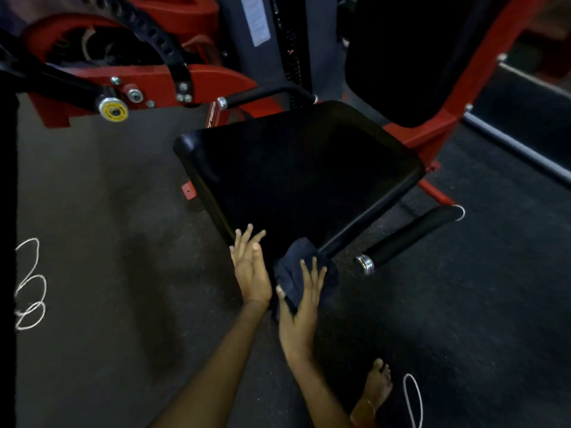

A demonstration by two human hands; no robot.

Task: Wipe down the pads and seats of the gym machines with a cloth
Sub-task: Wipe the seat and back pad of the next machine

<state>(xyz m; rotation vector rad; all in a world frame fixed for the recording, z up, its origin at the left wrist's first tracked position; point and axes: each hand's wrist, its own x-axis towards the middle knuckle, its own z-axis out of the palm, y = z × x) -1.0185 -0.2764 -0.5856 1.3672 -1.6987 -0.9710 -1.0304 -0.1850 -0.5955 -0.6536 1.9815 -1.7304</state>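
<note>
The black seat (pixel 296 180) spreads out ahead of both hands, its near corner right under them; the upright back pad (pixel 411 57) stands well beyond the right hand. A padded handle bar (pixel 408 239) runs just off to the right of the right hand. The right hand (pixel 301 307) lies fingers spread and fairly straight over a dark cloth (pixel 301 267), thumb tucked at its near edge, pressing it on the seat's near corner. The left hand (pixel 250 267) is flat and holding nothing, fingertips touching the seat edge just beside the cloth.

To do this pass well, I'd judge: keep the palm flat on the bunched cloth, sweep away from the body in overlapping strokes to the far corners, and let the left hand steady the edge.

The seat's surface is so dark that dirt or wet streaks can't be made out, the cloth's underside is hidden, and the back pad is cut off at the top
</note>
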